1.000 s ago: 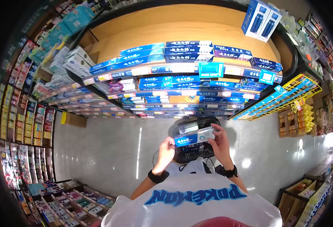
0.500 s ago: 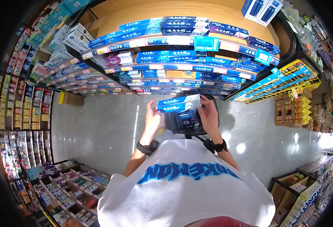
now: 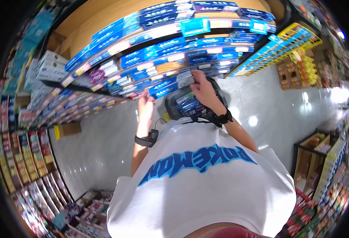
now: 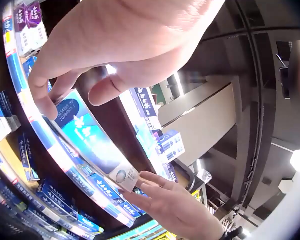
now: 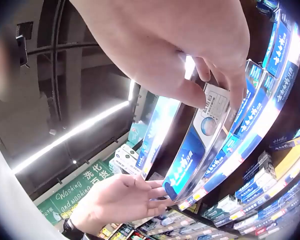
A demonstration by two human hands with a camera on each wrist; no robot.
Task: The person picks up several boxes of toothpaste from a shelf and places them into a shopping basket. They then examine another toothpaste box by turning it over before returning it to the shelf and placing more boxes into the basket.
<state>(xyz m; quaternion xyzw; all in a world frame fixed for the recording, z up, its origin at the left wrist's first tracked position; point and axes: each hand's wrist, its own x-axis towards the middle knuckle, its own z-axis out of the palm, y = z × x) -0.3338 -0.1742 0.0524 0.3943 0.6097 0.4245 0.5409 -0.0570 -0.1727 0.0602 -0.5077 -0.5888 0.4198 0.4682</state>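
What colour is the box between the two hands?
The box is blue towards one end, whitish towards the other; clearest in the right wrist view.

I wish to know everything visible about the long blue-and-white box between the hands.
This slim box looks like glossy cardboard with white characters, a round emblem on its white part and a code at its blue end. It seems closed and slants in the air before stocked shelves. The right hand grips its white end; the left hand is at the blue end, perhaps touching.
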